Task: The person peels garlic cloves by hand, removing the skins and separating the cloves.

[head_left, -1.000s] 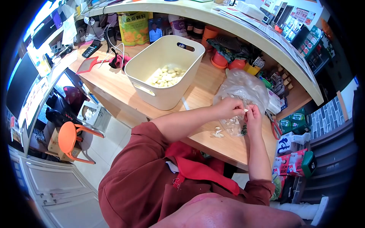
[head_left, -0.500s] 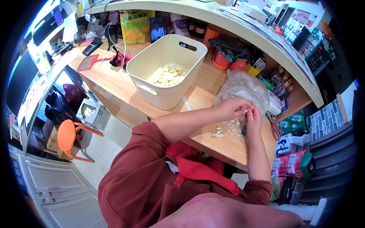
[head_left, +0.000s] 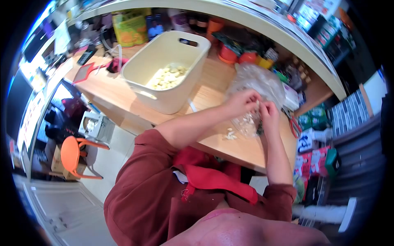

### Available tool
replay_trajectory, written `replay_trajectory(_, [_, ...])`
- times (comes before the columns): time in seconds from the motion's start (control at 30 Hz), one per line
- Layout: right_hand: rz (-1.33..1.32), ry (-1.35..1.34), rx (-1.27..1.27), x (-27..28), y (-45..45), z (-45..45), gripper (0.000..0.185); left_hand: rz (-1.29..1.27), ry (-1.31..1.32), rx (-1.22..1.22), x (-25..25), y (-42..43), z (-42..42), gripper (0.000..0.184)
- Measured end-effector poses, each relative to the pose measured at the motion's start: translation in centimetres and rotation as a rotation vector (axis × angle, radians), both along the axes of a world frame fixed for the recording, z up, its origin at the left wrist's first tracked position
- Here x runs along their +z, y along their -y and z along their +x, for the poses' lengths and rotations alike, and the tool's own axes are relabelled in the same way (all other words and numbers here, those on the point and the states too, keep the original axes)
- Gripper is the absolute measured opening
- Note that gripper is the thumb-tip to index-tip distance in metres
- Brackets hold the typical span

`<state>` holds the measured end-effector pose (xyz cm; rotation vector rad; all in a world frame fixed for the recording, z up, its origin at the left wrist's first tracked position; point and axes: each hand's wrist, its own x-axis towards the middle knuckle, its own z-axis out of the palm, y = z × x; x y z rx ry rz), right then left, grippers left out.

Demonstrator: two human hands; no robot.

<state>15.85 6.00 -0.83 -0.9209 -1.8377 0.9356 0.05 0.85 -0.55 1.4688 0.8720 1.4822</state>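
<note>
The wooden desk (head_left: 211,84) carries a cream tub (head_left: 164,98), then a crumpled plastic bag (head_left: 262,78). Beside the bag, the left hand (head_left: 243,101) and right hand (head_left: 269,112) pinch a small, blurred pale piece (head_left: 257,105). Pale cloves (head_left: 169,77) lie inside the tub.

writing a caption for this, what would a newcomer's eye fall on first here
The big cream bin on the wooden desk likely catches the eye first, with pale pieces inside. Next come the left hand and right hand, close together by a crumpled clear bag. Off to the left, the bright orange stool stands out.
</note>
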Motion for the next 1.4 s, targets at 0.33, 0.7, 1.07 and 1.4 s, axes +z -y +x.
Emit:
replay_trajectory(0.33, [-0.147,-0.039,0.101,1.7,1.0,0.3,0.021,-0.149,-0.047,0.038,1.1,0.6,-0.3,0.015])
replay_trajectory(0.7, [-0.311,-0.235,0.311,2.3,1.2,0.5,0.03,-0.068,-0.112,0.09,0.4,0.3,-0.1,0.019])
replay_trajectory(1.07, [-0.169,-0.099,0.247,1.4,0.8,0.3,0.02,-0.026,-0.177,0.128,0.4,0.5,-0.3,0.025])
replay_trajectory(1.4, [-0.478,-0.219,0.334,2.0,0.7,0.9,0.016,-0.029,-0.128,0.102,0.4,0.4,-0.4,0.023])
